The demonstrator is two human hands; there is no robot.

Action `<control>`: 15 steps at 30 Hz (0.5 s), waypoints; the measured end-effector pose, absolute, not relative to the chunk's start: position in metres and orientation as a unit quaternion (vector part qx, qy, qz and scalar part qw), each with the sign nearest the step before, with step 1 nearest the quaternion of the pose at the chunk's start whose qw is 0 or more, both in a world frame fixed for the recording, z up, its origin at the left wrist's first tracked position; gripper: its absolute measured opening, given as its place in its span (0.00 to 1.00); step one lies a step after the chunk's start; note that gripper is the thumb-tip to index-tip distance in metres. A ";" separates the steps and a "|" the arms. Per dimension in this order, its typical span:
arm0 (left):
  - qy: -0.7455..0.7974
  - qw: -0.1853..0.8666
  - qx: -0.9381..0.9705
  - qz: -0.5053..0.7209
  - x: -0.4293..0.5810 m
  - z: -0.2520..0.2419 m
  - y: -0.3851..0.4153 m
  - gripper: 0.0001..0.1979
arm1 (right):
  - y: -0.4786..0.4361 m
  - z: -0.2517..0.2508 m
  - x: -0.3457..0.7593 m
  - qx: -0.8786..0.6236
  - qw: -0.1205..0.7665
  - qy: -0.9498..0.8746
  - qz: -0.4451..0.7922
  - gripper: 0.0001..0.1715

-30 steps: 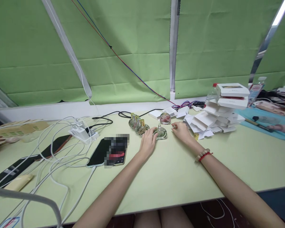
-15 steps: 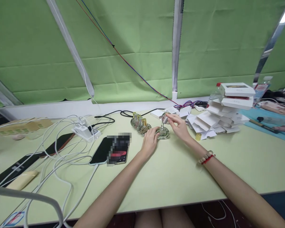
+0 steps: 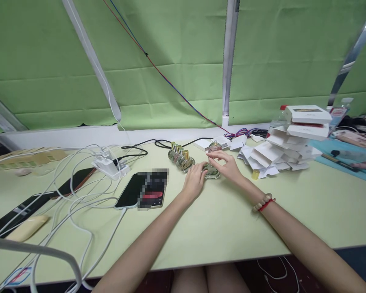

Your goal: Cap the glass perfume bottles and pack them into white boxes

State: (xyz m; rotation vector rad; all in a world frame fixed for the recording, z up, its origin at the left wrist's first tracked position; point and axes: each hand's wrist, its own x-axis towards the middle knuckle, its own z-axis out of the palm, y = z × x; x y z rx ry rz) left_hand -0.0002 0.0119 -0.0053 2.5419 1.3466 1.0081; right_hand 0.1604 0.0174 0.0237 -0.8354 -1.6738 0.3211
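Observation:
A clear glass perfume bottle (image 3: 212, 174) stands on the table in front of me. My left hand (image 3: 194, 181) rests on the table with its fingers curled against the bottle's left side. Over the bottle's top, my right hand (image 3: 227, 165) pinches thumb and fingers together at the neck, around a small silvery cap that is mostly hidden. Left of my left hand, several similar bottles (image 3: 187, 162) stand in a row with shiny gold caps. Another round glass bottle (image 3: 215, 146) stands just behind my right fingers.
A heap of opened white boxes (image 3: 271, 150) lies to the right, with a loose yellow cap (image 3: 255, 174) beside it. Phones (image 3: 128, 193), a power strip (image 3: 111, 167) and tangled white cables spread over the left. Bottles and a blue cloth (image 3: 338, 158) lie far right.
My right hand has moved slightly left and down, bringing the silvery cap from beside the bottle's neck to over it. My left hand stays at the bottle.

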 end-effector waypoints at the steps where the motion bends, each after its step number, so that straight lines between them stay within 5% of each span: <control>1: 0.441 0.049 0.833 0.331 0.000 -0.005 0.012 0.16 | 0.018 0.022 0.160 -0.361 0.585 -0.711 0.146 0.13; 15: 0.445 0.052 0.829 0.334 0.000 -0.006 0.010 0.16 | 0.023 0.008 0.157 -0.393 0.614 -0.667 0.151 0.13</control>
